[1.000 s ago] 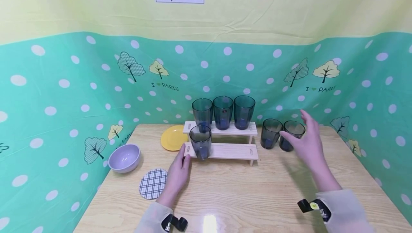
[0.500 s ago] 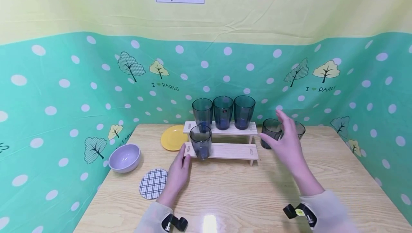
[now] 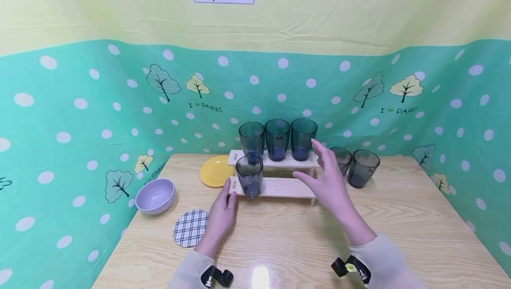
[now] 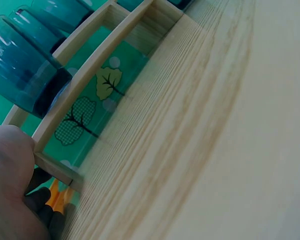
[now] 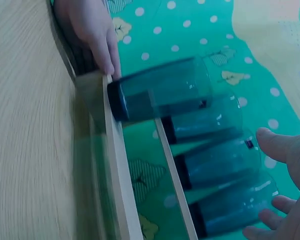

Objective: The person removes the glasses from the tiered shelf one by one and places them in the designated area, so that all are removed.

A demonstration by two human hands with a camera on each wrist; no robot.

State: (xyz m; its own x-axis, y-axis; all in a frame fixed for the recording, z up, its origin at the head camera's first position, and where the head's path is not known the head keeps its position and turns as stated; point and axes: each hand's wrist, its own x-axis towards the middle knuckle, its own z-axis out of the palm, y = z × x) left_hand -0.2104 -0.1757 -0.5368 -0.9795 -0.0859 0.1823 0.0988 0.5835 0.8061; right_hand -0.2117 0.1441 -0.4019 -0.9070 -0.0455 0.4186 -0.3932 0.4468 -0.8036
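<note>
A two-step wooden rack stands mid-table. My left hand grips the left end of its lower step, thumb at the front edge; in the left wrist view those fingers curl in shadow beside the rack's end. Close to that hand, a dark tinted glass stands upright on the lower step. Three similar glasses line the upper step. My right hand holds nothing; its fingers and thumb are spread in front of the rack's right end. In the right wrist view its fingertips appear close to the rightmost upper glass.
Two more tinted glasses stand on the table right of the rack, one partly hidden behind my right hand. On the left are a yellow plate, a lilac bowl and a checked round coaster. A patterned cloth hangs behind.
My right hand has moved left from in front of the two table glasses to the rack's right end, fingers still spread. The left hand, rack and glasses have stayed in place.
</note>
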